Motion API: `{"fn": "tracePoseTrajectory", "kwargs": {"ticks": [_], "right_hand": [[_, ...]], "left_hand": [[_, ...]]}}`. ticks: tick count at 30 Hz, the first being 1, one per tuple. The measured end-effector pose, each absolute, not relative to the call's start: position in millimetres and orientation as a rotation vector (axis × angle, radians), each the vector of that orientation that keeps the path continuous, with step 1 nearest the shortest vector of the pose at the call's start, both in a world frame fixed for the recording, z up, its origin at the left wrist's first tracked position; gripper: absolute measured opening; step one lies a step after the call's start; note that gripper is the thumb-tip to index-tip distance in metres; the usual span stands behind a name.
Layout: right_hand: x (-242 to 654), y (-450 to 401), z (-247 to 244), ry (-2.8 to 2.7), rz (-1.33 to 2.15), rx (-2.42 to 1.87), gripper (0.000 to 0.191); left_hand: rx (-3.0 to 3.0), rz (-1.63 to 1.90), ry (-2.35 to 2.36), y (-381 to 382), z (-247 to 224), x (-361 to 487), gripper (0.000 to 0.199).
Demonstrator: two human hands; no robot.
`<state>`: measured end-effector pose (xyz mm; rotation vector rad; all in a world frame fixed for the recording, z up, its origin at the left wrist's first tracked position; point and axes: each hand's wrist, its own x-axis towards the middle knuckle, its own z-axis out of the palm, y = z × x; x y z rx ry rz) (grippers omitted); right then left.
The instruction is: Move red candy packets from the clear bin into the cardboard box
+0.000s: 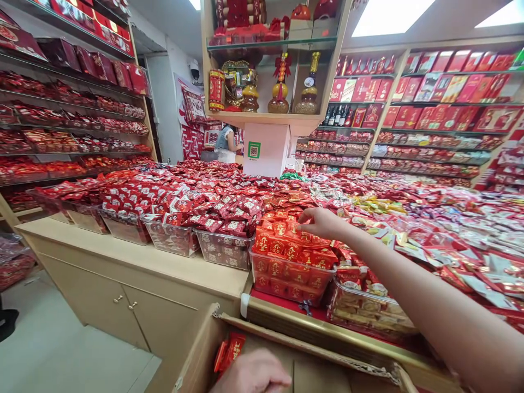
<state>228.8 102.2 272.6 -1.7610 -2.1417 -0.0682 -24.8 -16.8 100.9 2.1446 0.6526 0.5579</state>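
My right hand (318,222) reaches in from the right over a clear bin (292,275) of red packets with gold print. Its fingers are bent together at the top of the red packets (282,240); anything between the fingertips is too small to make out. My left hand (254,372) is low at the bottom edge, over an open cardboard box (323,376). Its fingers are curled, and what they hold, if anything, is hidden. Beside it in the box lie a few red packets (230,349). The left hand is slightly blurred.
Clear bins (172,237) of wrapped sweets line the cream counter (135,254). A bin of yellowish packets (368,308) stands right of the red one. A white pillar (266,150) rises behind, under a display cabinet (266,115). A person (226,143) is farther back.
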Motion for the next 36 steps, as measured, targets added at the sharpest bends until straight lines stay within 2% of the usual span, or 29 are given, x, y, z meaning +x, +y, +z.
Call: {"fn": "tracePoseTrajectory", "kwargs": {"ticks": [3, 4, 5, 7, 9, 15, 18, 21, 27, 32, 36], "right_hand": [[228, 92, 272, -2.268, -0.098, -1.761, 0.023], [227, 90, 271, -2.291, -0.118, -1.781, 0.023], [224, 89, 271, -2.307, -0.139, -1.806, 0.022], [219, 89, 270, -2.331, -0.179, -1.855, 0.021], [215, 90, 269, -2.343, -0.226, -1.879, 0.021], [217, 90, 267, -2.354, -0.283, -1.925, 0.020], [224, 87, 265, -2.317, -0.302, -1.948, 0.022], [227, 84, 263, -2.281, -0.315, -1.973, 0.023], [220, 83, 265, -2.265, -0.339, -2.037, 0.025], [223, 80, 277, -2.319, -0.306, -2.066, 0.027], [232, 76, 284, -2.357, -0.224, -2.133, 0.030]], "left_hand": [[2.307, 1.135, 0.711, 3, 185, -22, 0.024], [2.363, 1.211, 0.767, 17, 212, -17, 0.024], [2.436, 1.150, 0.835, 34, 236, -9, 0.027], [2.663, 0.812, 0.956, 72, 273, 14, 0.031], [2.737, 0.648, 0.953, 108, 294, 39, 0.030], [2.870, 0.164, 0.984, 155, 302, 89, 0.041], [2.911, 0.035, 1.053, 155, 299, 93, 0.035], [2.933, -0.050, 1.110, 153, 296, 91, 0.030], [2.923, -0.184, 1.166, 154, 296, 88, 0.034], [2.927, -0.231, 1.165, 148, 297, 90, 0.047], [2.917, -0.244, 1.139, 146, 297, 92, 0.048]]}}
